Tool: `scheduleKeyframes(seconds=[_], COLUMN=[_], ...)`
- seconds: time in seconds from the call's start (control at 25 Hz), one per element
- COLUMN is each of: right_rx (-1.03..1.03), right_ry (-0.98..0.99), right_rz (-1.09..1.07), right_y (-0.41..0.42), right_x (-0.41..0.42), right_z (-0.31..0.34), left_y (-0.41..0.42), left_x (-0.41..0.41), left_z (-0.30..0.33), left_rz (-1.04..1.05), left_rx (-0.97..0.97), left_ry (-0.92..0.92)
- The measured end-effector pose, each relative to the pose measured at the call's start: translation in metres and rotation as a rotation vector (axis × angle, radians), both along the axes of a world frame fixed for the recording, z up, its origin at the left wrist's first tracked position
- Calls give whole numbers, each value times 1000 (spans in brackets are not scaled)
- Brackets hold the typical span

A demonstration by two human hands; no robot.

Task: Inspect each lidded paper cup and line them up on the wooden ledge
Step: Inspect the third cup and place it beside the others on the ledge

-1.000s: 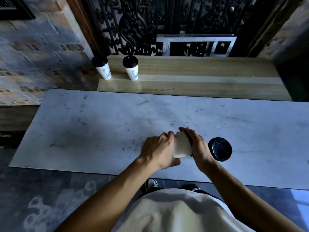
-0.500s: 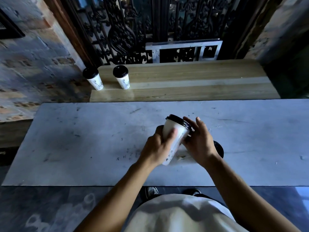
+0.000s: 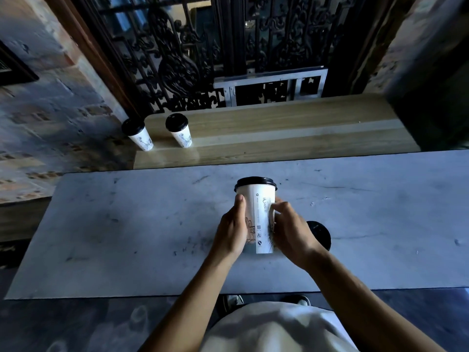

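A white paper cup with a black lid (image 3: 258,212) is held upright above the marble table (image 3: 127,224), printed seam facing me. My left hand (image 3: 232,231) grips its left side, and my right hand (image 3: 289,231) holds its right side with curled fingers. Behind my right hand another cup's black lid (image 3: 321,233) shows on the table, its body hidden. Two lidded cups stand at the left end of the wooden ledge (image 3: 291,133): one at the very corner (image 3: 138,134), one just right of it (image 3: 180,130).
An ornate black iron grille (image 3: 193,59) and a metal frame (image 3: 271,83) rise behind the ledge. Brick wall lies to the left, a dark wall block (image 3: 431,110) at the ledge's right end. My shoes (image 3: 234,299) show below the table's near edge.
The cup lay sideways low between my hands; it has been turned upright and lifted higher. Both hands shifted from its ends to its sides.
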State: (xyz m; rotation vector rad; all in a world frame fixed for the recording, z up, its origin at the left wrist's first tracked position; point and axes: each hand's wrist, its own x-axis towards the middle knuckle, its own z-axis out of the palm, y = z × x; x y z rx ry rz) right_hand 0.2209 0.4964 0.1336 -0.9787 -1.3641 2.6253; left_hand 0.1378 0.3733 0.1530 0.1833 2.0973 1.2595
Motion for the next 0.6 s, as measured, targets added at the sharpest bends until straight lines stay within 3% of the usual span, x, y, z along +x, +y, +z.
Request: scheduleKeyframes(seconds=[0.12,0.24,0.4,0.6], right_rx=[44,65,132,209], right_ry=[-10,29,95,146], right_rz=[-4,27,47,31], right_y=[11,22,32,41], right_x=[3,6,8,11], right_z=[1,0,8,16], left_y=[3,4,6,11], left_x=[-2,1,11,12], left_z=[4,3,7,5], left_rz=[99,214,111,122], left_rx=[-68,97,302,318], left_ry=[178,380,594,550])
